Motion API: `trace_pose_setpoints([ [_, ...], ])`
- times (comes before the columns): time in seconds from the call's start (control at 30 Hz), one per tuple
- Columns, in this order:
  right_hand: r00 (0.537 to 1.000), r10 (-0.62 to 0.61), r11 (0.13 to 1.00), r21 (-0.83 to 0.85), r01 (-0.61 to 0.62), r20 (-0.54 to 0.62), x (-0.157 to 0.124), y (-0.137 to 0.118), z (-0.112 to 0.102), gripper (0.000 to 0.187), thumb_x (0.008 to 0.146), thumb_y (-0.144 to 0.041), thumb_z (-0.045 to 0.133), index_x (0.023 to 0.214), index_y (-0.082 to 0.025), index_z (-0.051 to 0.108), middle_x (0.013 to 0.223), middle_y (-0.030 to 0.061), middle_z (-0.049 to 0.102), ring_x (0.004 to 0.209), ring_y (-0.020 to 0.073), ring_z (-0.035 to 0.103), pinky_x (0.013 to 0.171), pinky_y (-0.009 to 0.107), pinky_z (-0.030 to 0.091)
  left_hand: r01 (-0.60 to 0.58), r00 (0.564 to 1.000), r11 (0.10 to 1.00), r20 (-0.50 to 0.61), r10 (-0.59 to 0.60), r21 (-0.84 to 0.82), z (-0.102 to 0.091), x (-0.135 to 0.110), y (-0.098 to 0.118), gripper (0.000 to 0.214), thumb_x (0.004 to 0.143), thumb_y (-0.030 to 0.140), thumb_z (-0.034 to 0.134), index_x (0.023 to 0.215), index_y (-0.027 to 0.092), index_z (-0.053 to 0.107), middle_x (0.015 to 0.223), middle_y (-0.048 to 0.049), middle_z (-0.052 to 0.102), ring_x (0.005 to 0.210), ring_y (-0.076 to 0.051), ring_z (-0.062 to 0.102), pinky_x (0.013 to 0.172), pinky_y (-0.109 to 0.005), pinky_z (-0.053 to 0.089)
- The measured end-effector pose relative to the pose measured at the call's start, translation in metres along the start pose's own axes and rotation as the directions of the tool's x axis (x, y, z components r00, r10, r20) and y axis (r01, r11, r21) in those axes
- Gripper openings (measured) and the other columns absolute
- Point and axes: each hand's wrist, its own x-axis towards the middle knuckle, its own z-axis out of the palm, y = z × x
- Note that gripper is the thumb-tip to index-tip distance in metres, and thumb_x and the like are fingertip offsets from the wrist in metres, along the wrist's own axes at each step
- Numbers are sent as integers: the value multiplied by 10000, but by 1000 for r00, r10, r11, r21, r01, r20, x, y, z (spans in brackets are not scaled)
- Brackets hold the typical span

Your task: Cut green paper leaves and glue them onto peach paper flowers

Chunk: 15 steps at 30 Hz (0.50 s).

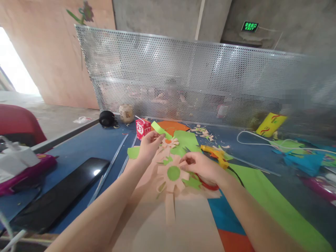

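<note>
A peach paper flower with a round green centre [173,173] lies on a peach sheet [157,224], a paper stem [170,207] below it. My right hand [198,165] is closed, its fingertips pinching at the flower's upper right petals. Higher up, my left hand [150,145] pinches near a bright green paper strip [158,128] that sticks up past the fingertips. Just beside it is a smaller flower with an orange centre [168,141]. Scissors with red handles [208,184] lie partly hidden under my right hand. Green paper leaves [193,182] sit beside the larger flower.
A yellow glue gun [216,154] lies right of my hands, near clear glue sticks [252,164] and green paper [273,196]. A red drink carton [143,128] stands behind my left hand. A black phone [63,192] is on the left. A perforated metal screen [157,66] closes the back.
</note>
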Motion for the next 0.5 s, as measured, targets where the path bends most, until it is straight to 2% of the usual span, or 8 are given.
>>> trace_pose_setpoints([
  [0.1,990,-120,987,101,127,-72,-1,-5,-4,165,749,-308,523,836,-169,534,823,26,599,789,150,572,664,249,429,-104,995,995,13,104,13,-2,0,4,209,651,316,623,608,157,494,552,33,511,519,-68,509,417,-159,330],
  [0.17,958,-241,965,66,253,-155,-1,-9,-5,150,770,-310,498,844,-181,521,828,23,597,794,147,573,688,263,438,-186,982,982,30,185,35,-3,0,8,187,677,298,606,612,160,498,559,28,531,526,-65,516,440,-160,349],
  [0.23,893,-368,929,-63,365,-260,-2,-12,-6,119,770,-286,499,844,-195,522,831,19,597,794,143,569,699,268,437,-251,968,967,38,249,49,-5,-2,13,171,686,289,603,618,163,509,559,27,544,536,-65,522,463,-160,365],
  [0.3,804,-481,876,-230,424,-349,-4,-15,-6,84,757,-245,515,832,-208,526,834,12,595,796,141,561,704,263,432,-287,958,957,41,285,47,-6,-4,19,143,691,288,602,648,166,541,581,21,564,553,-67,528,479,-163,378],
  [0.37,746,-553,829,-337,447,-372,-7,-17,-5,83,746,-194,512,826,-214,528,838,7,591,798,138,553,704,255,426,-295,955,955,53,293,36,-5,-7,23,124,687,287,607,681,167,577,615,12,585,562,-71,532,486,-170,390],
  [0.43,741,-571,814,-356,458,-353,-8,-17,-5,99,745,-158,492,820,-212,529,818,3,586,780,135,550,687,248,424,-286,955,958,83,283,17,-4,-10,26,121,673,284,619,688,165,597,616,8,593,560,-78,537,487,-179,401],
  [0.5,757,-559,825,-321,465,-339,-8,-17,-4,102,747,-148,480,813,-207,530,803,3,582,771,135,550,680,249,423,-265,956,964,132,262,0,-2,-12,27,119,661,275,629,688,162,602,605,8,595,555,-83,544,486,-184,411],
])
